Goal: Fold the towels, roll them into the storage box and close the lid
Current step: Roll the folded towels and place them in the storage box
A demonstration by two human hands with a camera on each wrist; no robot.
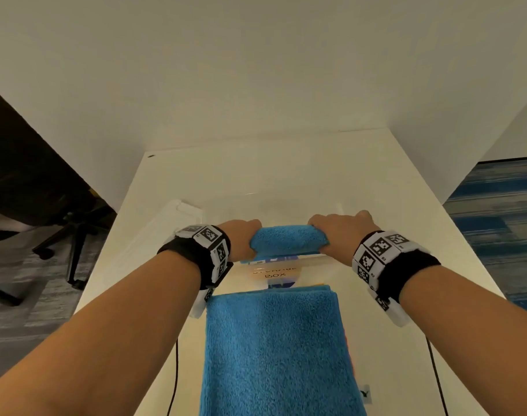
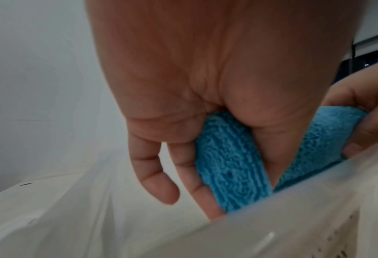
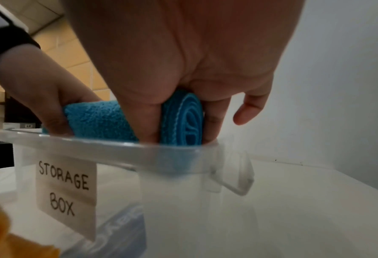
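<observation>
Gripped at both ends, a rolled blue towel (image 1: 287, 239) is held level at the open rim of the clear storage box (image 3: 126, 148). Left hand (image 1: 241, 237) and right hand (image 1: 340, 231) are each curled round an end, thumbs in front, little fingers loose. A folded blue towel (image 1: 277, 349) is laid flat on the white table (image 1: 406, 340), just before the box.

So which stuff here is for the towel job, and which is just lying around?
For the job:
rolled towel, held at its ends by the left hand and right hand
storage box, clear, lid off
folded towel, in front of the box
lid, left of the box

Just lying about:
office chair on the floor
cables on the table
</observation>
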